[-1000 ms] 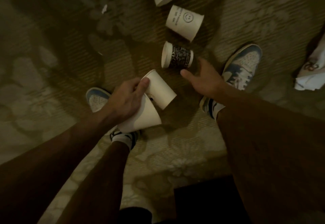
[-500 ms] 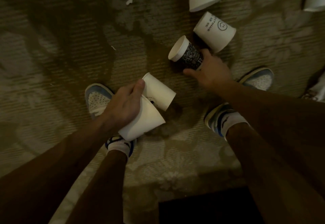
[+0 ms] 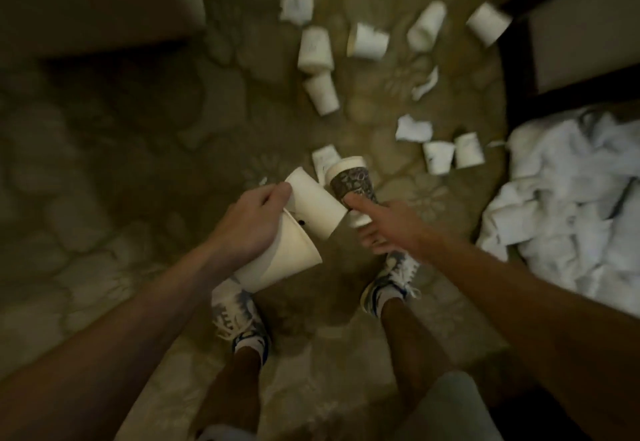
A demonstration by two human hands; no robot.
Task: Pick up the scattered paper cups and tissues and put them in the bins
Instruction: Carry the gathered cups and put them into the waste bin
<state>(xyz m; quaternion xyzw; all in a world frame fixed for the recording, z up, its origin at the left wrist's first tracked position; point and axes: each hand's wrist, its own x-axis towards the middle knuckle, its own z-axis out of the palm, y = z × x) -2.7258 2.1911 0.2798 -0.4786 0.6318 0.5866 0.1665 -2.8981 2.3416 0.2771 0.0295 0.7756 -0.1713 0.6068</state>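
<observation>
My left hand (image 3: 252, 226) grips two white paper cups, an upper cup (image 3: 317, 206) and a lower cup (image 3: 280, 260), held at an angle above the carpet. My right hand (image 3: 384, 224) holds a dark patterned cup (image 3: 353, 181) with a white rim, lifted off the floor right beside the white cups. Several more white cups lie on the carpet ahead, among them a cup (image 3: 315, 49) and a cup (image 3: 438, 156). Crumpled tissues lie between them, such as a tissue (image 3: 414, 128) and a tissue (image 3: 297, 6).
A heap of white cloth (image 3: 568, 208) lies at the right. Dark furniture (image 3: 519, 59) stands at the upper right and a pale block (image 3: 97, 0) at the upper left. My two feet (image 3: 242, 316) stand on the patterned carpet.
My right hand closed on the dark patterned cup and lifted it off the floor toward the white cups. The view has risen, showing more cups and tissues ahead.
</observation>
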